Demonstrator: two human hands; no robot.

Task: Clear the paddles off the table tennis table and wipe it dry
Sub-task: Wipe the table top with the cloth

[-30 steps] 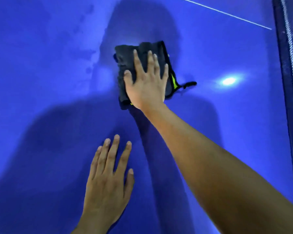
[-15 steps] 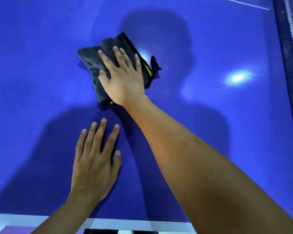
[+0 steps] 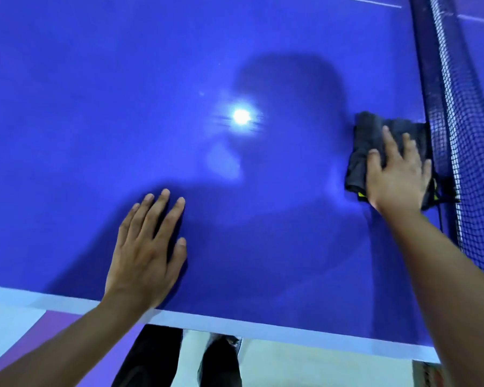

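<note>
By the net (image 3: 465, 141), right hand (image 3: 397, 178) pressing cloth (image 3: 366, 141), fingers (image 3: 391, 142) spread, left hand (image 3: 146, 252) seemingly flat on table (image 3: 95, 107), fingers (image 3: 162, 209) straight

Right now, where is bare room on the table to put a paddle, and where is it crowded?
Bare: the blue table between the left hand and the cloth, and everything beyond the left hand. Crowded: the right side, where the right hand presses the cloth close by the net.

Net (image 3: 470, 163): dark mesh with a dark top band, running down the right side of the view. A black cord (image 3: 440, 216) hangs beside it. Floor (image 3: 319, 367): pale, along the bottom. Purple patch (image 3: 59, 319) on the floor, lower left. Round white glare (image 3: 241, 116), upper centre.
</note>
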